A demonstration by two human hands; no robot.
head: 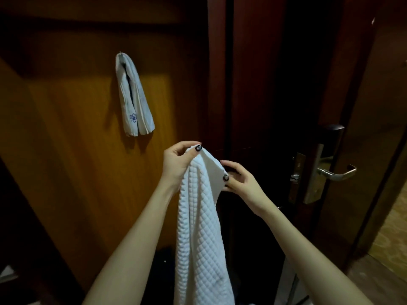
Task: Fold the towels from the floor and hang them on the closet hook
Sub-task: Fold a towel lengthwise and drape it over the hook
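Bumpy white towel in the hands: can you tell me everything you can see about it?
The quilted white towel looks thick and soft, with a raised diamond pattern and a smooth plain band at its top. It hangs long and bunched, running off the bottom of the picture. The left hand grips its top edge; the right hand pinches the smooth band's side.

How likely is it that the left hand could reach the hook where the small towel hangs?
Probably yes: nothing stands between the left hand and the hook, up and to its left. But its fingers grip the waffle towel, and the hook already carries the small towel.
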